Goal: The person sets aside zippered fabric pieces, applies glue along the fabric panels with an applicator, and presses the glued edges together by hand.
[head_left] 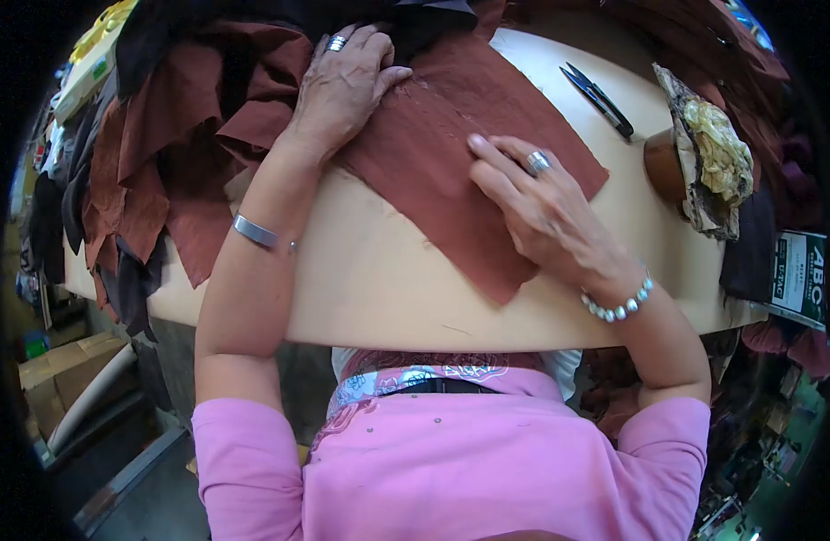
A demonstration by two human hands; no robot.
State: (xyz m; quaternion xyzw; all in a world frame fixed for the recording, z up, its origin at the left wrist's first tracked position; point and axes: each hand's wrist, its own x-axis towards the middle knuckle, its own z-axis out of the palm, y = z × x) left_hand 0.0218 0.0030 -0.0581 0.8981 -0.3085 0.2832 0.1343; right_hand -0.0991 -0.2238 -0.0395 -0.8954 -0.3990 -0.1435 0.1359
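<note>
A reddish-brown piece of fabric (451, 153) lies flat and slanted on the pale table (379, 298). My left hand (343, 86), with a ring on one finger, rests on the fabric's upper left part, fingers slightly apart and nothing gripped. My right hand (541, 203), also ringed, lies over the fabric's right part, its fingers extended and loosely spread. Small marks or creases show on the cloth between my hands. Black thread snips (597, 99) lie on the table beyond the fabric's right edge.
Brown and black fabric pieces (176, 135) are heaped at the left, hanging over the edge. At the right stands a brown round container (665, 167) beside a crumpled yellowish mass (720, 153) on a dark, rough-edged sheet. More dark cloth lies along the back; a labelled box (798, 275) sits far right.
</note>
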